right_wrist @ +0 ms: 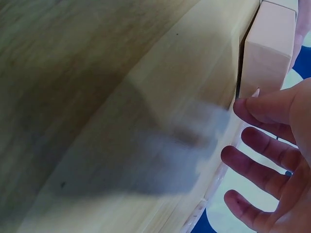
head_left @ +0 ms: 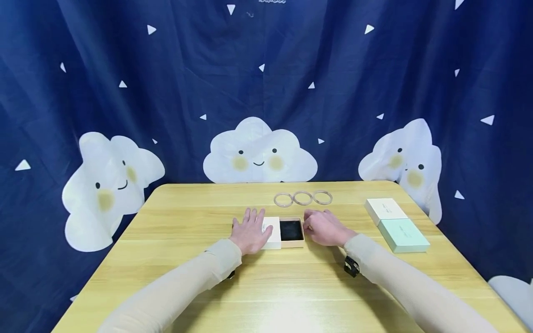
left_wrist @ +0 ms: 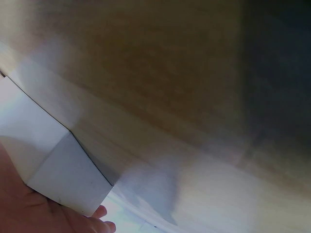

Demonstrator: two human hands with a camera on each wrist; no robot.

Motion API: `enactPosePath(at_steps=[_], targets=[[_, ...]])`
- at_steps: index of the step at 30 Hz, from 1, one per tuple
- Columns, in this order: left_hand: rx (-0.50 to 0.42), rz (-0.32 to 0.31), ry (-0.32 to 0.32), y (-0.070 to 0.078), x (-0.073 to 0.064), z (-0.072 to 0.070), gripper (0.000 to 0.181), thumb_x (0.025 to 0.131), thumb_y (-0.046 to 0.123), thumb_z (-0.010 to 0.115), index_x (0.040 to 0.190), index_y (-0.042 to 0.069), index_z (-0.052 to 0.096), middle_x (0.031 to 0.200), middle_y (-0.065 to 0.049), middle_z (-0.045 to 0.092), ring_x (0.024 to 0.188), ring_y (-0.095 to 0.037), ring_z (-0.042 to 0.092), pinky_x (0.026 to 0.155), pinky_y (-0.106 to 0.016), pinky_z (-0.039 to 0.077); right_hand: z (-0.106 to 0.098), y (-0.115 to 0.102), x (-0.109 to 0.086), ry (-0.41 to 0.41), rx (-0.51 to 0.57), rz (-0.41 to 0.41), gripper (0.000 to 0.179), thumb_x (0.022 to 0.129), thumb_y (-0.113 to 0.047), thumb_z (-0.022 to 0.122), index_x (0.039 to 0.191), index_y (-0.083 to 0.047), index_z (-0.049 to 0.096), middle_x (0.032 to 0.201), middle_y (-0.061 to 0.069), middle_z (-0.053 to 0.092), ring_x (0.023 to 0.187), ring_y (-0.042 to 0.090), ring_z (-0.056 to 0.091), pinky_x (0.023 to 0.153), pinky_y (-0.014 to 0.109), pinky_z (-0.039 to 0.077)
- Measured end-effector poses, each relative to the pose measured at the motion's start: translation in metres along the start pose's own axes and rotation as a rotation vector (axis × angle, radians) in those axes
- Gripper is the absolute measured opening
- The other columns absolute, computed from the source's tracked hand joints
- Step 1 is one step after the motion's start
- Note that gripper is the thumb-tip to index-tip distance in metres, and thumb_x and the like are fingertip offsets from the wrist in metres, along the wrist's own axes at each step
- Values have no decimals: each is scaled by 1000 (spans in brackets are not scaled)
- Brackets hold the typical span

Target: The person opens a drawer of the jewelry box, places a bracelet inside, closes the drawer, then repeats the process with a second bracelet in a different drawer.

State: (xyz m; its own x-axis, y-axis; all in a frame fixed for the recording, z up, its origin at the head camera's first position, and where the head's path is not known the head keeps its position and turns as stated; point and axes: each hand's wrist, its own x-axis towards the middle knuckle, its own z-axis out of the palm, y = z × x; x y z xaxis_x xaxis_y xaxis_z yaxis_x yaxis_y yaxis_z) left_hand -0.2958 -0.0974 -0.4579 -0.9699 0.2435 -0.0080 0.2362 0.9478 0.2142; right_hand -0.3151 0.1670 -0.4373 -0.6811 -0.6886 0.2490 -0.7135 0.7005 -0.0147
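A small drawer-style box with a white sleeve (head_left: 272, 239) lies on the table, its pinkish drawer (head_left: 292, 244) slid partly out to the right. A black pad (head_left: 290, 230) lies inside the drawer. My left hand (head_left: 249, 232) rests on the sleeve's left part with straight fingers, the thumb on top; the left wrist view shows the sleeve (left_wrist: 73, 170) against the palm. At the drawer's right end, my right hand (head_left: 325, 228) pinches a small pale tab (right_wrist: 256, 91) between thumb and index finger. Its other fingers are loosely bent, apart from the box.
Three thin bangles (head_left: 302, 205) lie in a row behind the box. To the right, a white box (head_left: 386, 209) and a mint-green box (head_left: 404, 232) lie end to end near the table's right edge. A dark blue curtain (head_left: 266, 92) with clouds hangs behind the table.
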Motion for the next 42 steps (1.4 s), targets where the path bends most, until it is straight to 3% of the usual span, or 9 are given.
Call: enactPosePath(at_steps=[12, 18, 22, 27, 35, 42], targets=[[1, 0, 12, 0, -2, 0, 73, 104, 58, 25, 162, 14, 21, 166, -17, 23, 155, -38, 15, 113, -75, 18, 6, 3, -1, 40, 9, 3, 26, 79, -3, 72, 69, -27, 69, 80, -7, 60, 69, 8, 51, 58, 33, 33], [5, -7, 13, -1, -2, -1, 73, 104, 58, 25, 162, 14, 22, 166, -17, 24, 155, -37, 15, 114, -74, 18, 1, 3, -3, -33, 40, 56, 10, 85, -14, 74, 89, -23, 79, 91, -9, 67, 78, 6, 60, 72, 44, 48], [4, -3, 8, -1, -2, -1, 73, 104, 59, 24, 162, 13, 22, 166, -17, 24, 155, -37, 15, 114, -74, 18, -8, 5, -1, -70, 51, 85, 15, 88, -19, 74, 102, -16, 77, 100, -2, 72, 83, 13, 66, 76, 49, 54], [13, -2, 7, -1, -1, 0, 73, 104, 59, 23, 162, 14, 22, 166, -17, 24, 155, -37, 15, 113, -74, 20, -19, 6, 7, -54, 32, 83, 25, 89, -22, 75, 112, -10, 75, 110, 6, 73, 98, 26, 70, 83, 53, 56], [21, -10, 4, -2, 1, 4, 75, 103, 59, 21, 162, 13, 19, 167, -17, 20, 156, -37, 12, 114, -75, 16, -26, 8, 31, -59, -4, 86, 41, 90, -26, 75, 127, -11, 68, 121, 8, 70, 104, 30, 68, 82, 52, 56], [27, -18, 0, -5, 4, 7, 76, 102, 63, 19, 163, 17, 16, 168, -15, 19, 156, -34, 10, 115, -74, 16, -30, 8, 52, -77, -17, 65, 43, 89, -28, 74, 127, -10, 67, 127, 11, 67, 114, 34, 64, 86, 53, 56]])
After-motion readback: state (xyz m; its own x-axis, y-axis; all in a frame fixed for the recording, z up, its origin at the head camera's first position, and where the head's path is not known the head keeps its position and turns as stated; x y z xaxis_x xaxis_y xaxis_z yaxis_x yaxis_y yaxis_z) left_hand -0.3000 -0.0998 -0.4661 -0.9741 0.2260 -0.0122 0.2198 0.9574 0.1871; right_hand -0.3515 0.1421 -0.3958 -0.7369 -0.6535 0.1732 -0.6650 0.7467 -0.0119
